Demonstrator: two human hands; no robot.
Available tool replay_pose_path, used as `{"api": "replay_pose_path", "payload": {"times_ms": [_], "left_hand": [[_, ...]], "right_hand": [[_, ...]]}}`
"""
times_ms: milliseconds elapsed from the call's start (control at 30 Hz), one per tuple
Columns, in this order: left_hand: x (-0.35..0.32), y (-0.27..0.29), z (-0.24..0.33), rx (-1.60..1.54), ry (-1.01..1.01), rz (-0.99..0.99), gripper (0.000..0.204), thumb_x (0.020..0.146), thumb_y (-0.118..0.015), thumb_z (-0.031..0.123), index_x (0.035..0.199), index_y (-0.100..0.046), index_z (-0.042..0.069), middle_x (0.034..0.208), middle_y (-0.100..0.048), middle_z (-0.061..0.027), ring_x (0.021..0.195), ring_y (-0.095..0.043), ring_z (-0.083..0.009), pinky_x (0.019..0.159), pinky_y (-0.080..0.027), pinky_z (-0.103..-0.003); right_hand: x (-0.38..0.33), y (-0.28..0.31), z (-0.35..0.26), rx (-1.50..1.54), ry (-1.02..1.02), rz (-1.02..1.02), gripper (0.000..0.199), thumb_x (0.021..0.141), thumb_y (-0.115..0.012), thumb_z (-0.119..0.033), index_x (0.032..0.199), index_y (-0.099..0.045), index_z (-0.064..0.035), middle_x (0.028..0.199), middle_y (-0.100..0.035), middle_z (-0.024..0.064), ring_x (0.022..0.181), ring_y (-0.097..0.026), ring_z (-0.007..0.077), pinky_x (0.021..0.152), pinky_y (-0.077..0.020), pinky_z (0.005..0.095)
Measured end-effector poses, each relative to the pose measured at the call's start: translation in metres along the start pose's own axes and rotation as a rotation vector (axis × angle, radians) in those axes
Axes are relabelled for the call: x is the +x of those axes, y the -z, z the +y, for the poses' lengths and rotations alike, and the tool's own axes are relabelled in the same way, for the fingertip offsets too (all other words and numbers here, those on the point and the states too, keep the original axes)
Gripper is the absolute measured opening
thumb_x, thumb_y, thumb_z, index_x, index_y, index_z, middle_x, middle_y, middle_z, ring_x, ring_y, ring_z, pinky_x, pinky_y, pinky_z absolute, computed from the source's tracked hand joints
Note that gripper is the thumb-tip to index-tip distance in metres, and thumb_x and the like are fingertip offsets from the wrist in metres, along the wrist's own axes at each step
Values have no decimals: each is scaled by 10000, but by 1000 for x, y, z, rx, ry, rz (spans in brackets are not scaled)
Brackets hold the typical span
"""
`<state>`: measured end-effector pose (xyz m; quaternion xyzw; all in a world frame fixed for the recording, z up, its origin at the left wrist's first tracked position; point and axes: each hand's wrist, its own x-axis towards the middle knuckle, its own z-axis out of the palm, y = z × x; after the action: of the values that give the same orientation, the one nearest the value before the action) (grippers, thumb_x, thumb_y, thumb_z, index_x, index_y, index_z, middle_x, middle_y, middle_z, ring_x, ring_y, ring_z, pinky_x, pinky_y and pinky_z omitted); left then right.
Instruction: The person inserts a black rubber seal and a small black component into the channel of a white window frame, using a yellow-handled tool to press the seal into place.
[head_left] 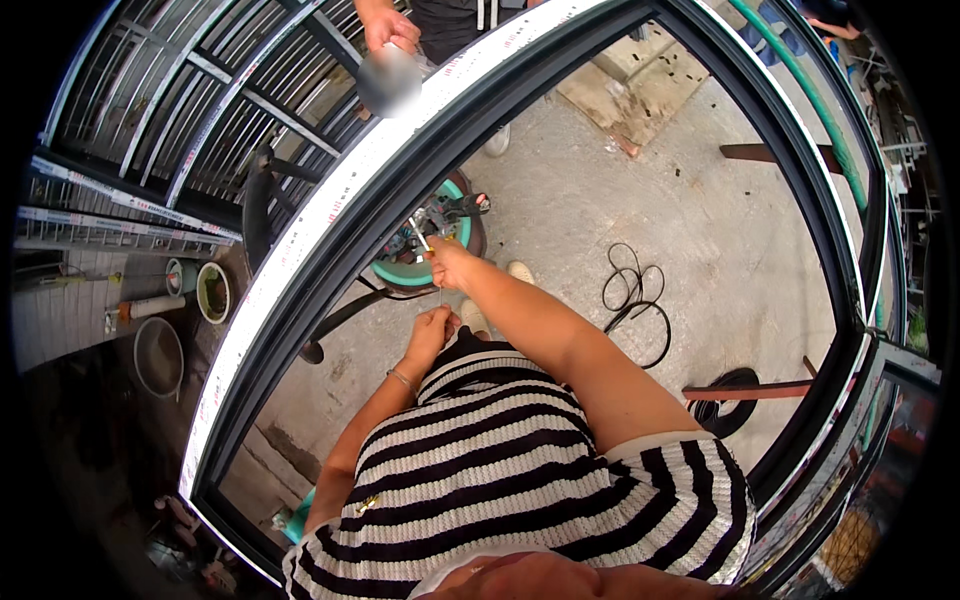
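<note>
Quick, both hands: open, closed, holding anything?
Left hand: closed in a pinch; what it holds is too small to tell.
Right hand: closed, pinching a thin white stick.

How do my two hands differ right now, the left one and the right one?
The right hand is stretched farther out, up near the teal-rimmed round stool, while the left hand sits lower and closer to the striped shirt. The right hand pinches a thin pale stick-like piece; whether the left hand holds anything is too small to tell. The left wrist wears a thin bracelet, the right wrist none. Both are bare, inside the dark window frame.
</note>
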<state>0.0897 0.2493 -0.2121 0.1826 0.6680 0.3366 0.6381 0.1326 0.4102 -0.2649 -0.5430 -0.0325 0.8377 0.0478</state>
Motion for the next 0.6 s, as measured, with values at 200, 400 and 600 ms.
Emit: {"api": "replay_pose_path", "payload": {"times_ms": [200,400,600], "left_hand": [[7,9,-17,111,-20,-85,335,939,-515,264,685,-572,53,536,-450,18,447,-362,-83,423,-271,-258],[11,-19,-6,376,-183,-84,380,900,-494,247,657,-572,-35,576,-547,-77,530,-494,-178,526,-401,-337],[18,-23,1,393,-200,-121,412,866,-503,281,694,-596,-81,597,-568,-113,577,-529,-219,584,-442,-380]], "right_hand": [[-1,25,14,244,86,251,357,985,-493,-333,686,-428,-150,502,-249,-78,356,-139,82,359,-128,252],[7,80,10,364,79,251,371,968,-459,-308,631,-365,-184,496,-250,-53,371,-158,96,367,-142,256],[-9,74,-2,450,90,295,429,991,-443,-322,612,-312,-170,491,-200,-54,381,-137,99,377,-131,258]]}}
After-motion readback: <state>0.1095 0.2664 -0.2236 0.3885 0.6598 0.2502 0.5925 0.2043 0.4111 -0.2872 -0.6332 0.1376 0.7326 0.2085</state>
